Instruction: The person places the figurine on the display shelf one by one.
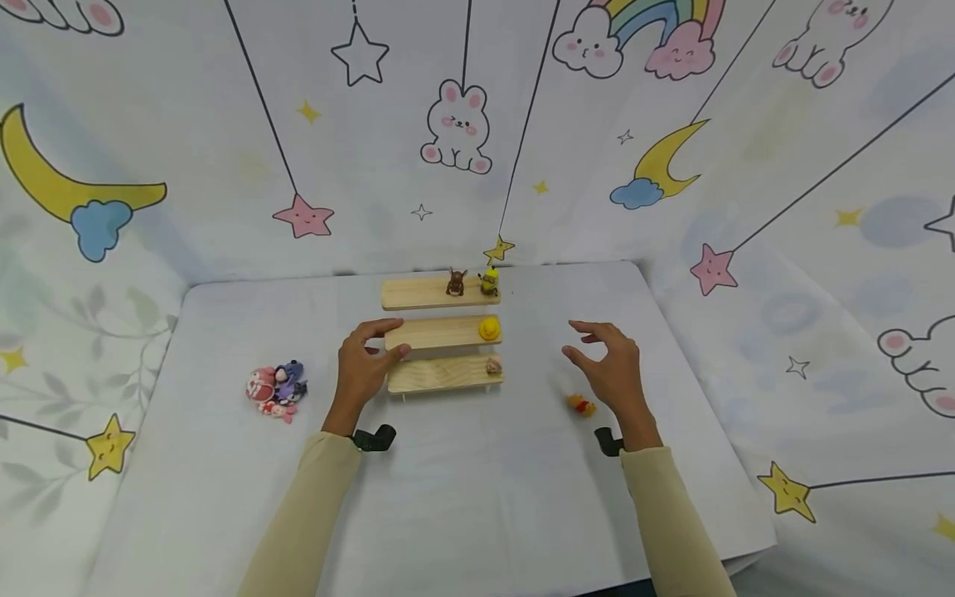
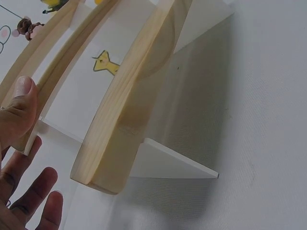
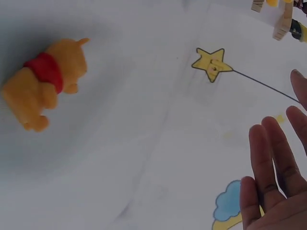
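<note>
On the counter (image 1: 462, 497) in the head view, covered in a plain pale cloth: a little three-step wooden shelf (image 1: 442, 336) near the back, small brown figure (image 1: 456, 283) and yellow minion-type figure (image 1: 489, 281) on the top step, yellow duck (image 1: 488, 328) on the middle one, tiny beige thing (image 1: 493, 366) on the bottom one. Off to the left, a heap of pink and purple toys (image 1: 277, 387). All around, a kids' print backdrop (image 1: 224, 166) with bunnies, moons, stars, a rainbow cloud. No readable writing or brand anywhere. Left hand (image 1: 363, 366) at the left end of the shelf, thumb touching the middle step, fingers loosely spread, not wrapped around anything. Right hand (image 1: 613, 370) hovering relaxed and empty, well right of the shelf, orange bear figure (image 1: 580, 405) lying on the cloth just beside it.

From the left wrist: curved-looking wooden steps on white triangular brackets, thumb pressed on the end of a step of the shelf (image 2: 120, 120), other fingers (image 2: 29, 191) straight and free below. Yellow star print behind.

From the right wrist: orange bear figure (image 3: 44, 79) with a red top, on its side on the cloth, apart from the straight, released fingers (image 3: 268, 172). Star, blue cloud print on the cloth nearby.
</note>
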A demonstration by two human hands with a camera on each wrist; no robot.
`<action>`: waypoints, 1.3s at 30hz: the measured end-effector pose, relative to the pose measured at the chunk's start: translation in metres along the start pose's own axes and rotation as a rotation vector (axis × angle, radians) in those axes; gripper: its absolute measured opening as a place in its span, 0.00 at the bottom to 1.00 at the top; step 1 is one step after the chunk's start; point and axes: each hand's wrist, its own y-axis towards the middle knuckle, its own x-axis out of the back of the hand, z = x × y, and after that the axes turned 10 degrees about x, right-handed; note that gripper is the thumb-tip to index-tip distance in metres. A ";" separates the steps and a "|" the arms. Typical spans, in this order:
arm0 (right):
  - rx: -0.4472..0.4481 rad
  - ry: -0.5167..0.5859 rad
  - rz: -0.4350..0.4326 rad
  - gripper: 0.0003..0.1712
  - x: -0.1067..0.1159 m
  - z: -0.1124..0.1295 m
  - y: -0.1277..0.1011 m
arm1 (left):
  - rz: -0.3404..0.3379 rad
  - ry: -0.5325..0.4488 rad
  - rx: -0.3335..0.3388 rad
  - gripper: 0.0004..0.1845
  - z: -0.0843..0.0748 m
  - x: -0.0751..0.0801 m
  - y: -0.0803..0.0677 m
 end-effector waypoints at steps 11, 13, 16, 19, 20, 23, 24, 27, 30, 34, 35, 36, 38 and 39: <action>-0.128 -0.005 0.063 0.25 0.004 -0.020 -0.031 | -0.003 -0.009 -0.003 0.26 0.001 0.000 0.001; -0.154 -0.002 0.082 0.25 0.004 -0.024 -0.037 | -0.004 -0.010 0.000 0.26 0.001 0.000 0.001; -0.202 -0.011 0.116 0.25 0.002 -0.029 -0.045 | -0.004 -0.015 0.005 0.26 0.000 0.000 0.001; -0.256 -0.020 0.164 0.25 -0.001 -0.034 -0.052 | -0.006 -0.013 0.004 0.26 0.001 0.000 0.001; -0.270 -0.021 0.182 0.24 -0.001 -0.036 -0.054 | -0.007 -0.014 0.004 0.26 0.000 0.000 0.001; -0.294 -0.016 0.219 0.24 -0.003 -0.040 -0.059 | -0.008 -0.016 0.005 0.26 0.000 0.000 0.001; -0.298 -0.016 0.228 0.24 -0.004 -0.040 -0.060 | -0.009 -0.016 0.005 0.26 0.000 0.000 0.001; -0.297 -0.019 0.249 0.24 -0.006 -0.042 -0.062 | -0.014 -0.010 0.003 0.26 0.001 -0.001 0.001; -0.311 -0.017 0.273 0.25 -0.008 -0.043 -0.064 | -0.016 -0.007 -0.001 0.26 0.001 -0.001 0.001; -0.322 0.002 0.294 0.26 -0.009 -0.042 -0.067 | -0.009 -0.013 0.002 0.26 0.000 0.000 0.000; -0.323 0.007 0.295 0.26 -0.009 -0.041 -0.068 | -0.008 -0.013 0.002 0.26 0.000 0.000 0.000; -0.319 0.008 0.298 0.26 -0.009 -0.041 -0.069 | -0.008 -0.015 0.003 0.26 0.000 0.000 0.000; -0.314 -0.001 0.294 0.26 -0.009 -0.042 -0.070 | -0.007 -0.015 0.006 0.26 -0.001 0.000 0.000; -0.308 -0.010 0.288 0.25 -0.009 -0.042 -0.071 | -0.007 -0.013 0.006 0.26 -0.001 -0.001 0.000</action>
